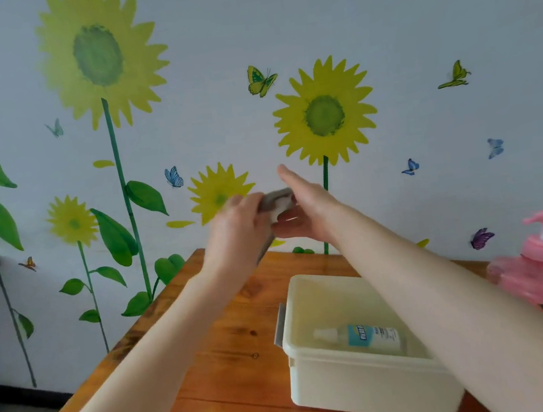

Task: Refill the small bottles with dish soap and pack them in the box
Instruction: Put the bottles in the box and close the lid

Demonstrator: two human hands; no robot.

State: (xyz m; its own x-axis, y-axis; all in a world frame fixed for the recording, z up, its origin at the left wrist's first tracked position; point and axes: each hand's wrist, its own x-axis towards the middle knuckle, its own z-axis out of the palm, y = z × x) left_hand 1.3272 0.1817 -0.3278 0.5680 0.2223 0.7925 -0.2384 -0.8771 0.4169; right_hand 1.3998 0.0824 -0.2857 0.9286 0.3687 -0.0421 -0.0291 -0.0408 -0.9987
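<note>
Fingers [244, 204] of the left hand [232, 231] pinch a grey object [274, 202], perhaps cloth.

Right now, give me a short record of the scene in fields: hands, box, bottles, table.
left hand: grips a blurred grey-white item, held up
right hand: fingers straight, against that item
box: cream, open, on the wooden table
small bottle: lying on its side inside the box
pump bottle: pink, upright, right of the box
</note>
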